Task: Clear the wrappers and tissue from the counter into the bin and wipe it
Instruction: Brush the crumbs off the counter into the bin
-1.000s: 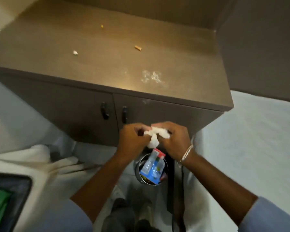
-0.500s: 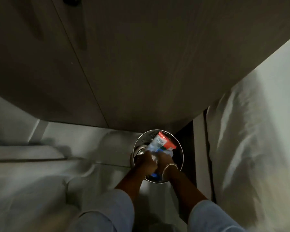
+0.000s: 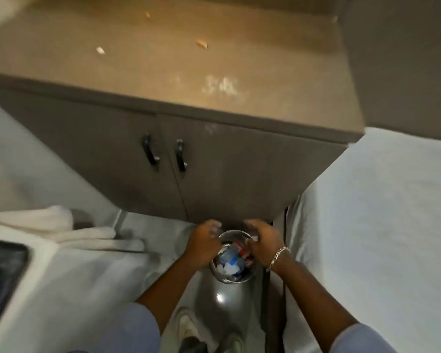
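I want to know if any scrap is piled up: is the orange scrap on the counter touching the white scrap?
Apart. The head view shows the orange scrap and the white scrap separated by bare counter.

Dim warm light – motion blur throughout, glare on bin (image 3: 220, 299).

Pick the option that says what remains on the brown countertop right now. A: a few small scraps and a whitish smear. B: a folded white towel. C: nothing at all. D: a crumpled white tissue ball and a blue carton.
A: the brown countertop holds a small white scrap, two small orange-tan scraps and a whitish smear near its front edge.
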Tool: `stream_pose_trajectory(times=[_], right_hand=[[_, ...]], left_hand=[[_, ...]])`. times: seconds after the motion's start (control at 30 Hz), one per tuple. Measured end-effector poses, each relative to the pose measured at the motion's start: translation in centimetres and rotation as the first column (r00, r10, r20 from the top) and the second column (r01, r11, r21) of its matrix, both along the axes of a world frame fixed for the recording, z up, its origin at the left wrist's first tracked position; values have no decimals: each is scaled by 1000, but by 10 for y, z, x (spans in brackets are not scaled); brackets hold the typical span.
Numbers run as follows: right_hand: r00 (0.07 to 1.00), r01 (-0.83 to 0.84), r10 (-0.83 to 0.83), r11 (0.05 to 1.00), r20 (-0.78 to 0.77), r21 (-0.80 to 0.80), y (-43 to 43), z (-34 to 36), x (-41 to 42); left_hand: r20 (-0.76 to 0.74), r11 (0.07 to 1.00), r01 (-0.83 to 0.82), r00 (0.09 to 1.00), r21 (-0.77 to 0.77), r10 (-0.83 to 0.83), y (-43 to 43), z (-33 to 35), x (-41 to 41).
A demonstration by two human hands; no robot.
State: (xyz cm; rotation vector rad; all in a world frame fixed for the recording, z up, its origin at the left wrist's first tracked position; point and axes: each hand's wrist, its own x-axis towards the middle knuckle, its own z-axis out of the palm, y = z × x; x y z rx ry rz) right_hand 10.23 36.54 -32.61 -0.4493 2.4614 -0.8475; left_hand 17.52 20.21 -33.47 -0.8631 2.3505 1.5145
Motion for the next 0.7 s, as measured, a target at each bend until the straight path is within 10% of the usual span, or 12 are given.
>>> stream_pose_trajectory(times=[0.4, 0.7], right_hand=[[838, -203, 60, 957, -543, -209, -122, 254, -97], [848, -184, 389, 854, -361, 487, -273, 262, -245]], left_hand=[[-430, 969, -138, 902, -207, 37, -138, 249, -52], [-173, 666, -39, 976, -745, -136, -281, 242, -138]])
